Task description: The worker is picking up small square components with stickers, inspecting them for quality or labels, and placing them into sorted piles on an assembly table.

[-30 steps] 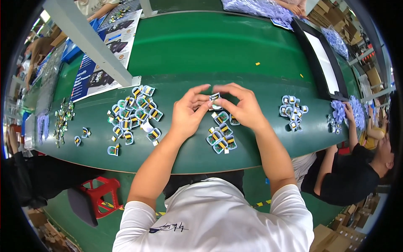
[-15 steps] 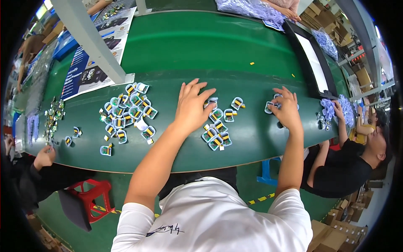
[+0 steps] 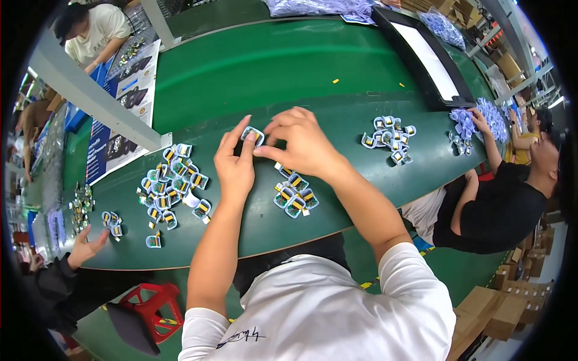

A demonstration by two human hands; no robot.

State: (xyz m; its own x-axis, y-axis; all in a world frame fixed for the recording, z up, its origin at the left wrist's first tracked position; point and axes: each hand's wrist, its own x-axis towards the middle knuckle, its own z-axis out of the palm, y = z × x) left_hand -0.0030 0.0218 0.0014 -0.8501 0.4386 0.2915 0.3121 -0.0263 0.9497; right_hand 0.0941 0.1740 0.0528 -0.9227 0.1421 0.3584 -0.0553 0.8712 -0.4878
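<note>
Between the thumb and fingers of my left hand (image 3: 236, 161) is a small rounded light-blue casing (image 3: 257, 137); its inside is hard to make out. My right hand (image 3: 304, 143) is curved at the casing's right side, thumb and forefinger apart and close to its edge; whether they touch it I cannot tell. Just below the hands lies a small group of casings (image 3: 295, 201) with green boards and yellow-and-black parts, partly hidden by my right hand. A bigger pile of the same casings (image 3: 171, 186) is on the left, and another cluster (image 3: 391, 138) on the right.
A grey metal post (image 3: 90, 90) stands at the left beside a printed sheet (image 3: 123, 114). A black-framed white panel (image 3: 427, 57) lies at the far right. A co-worker's hand (image 3: 87, 248) is at the left edge; another person (image 3: 494, 198) sits right, near purple pieces (image 3: 463, 123).
My right hand has come left from the right cluster to meet my left hand. The left hand has turned upward with a casing in its fingers. The view has shifted.
</note>
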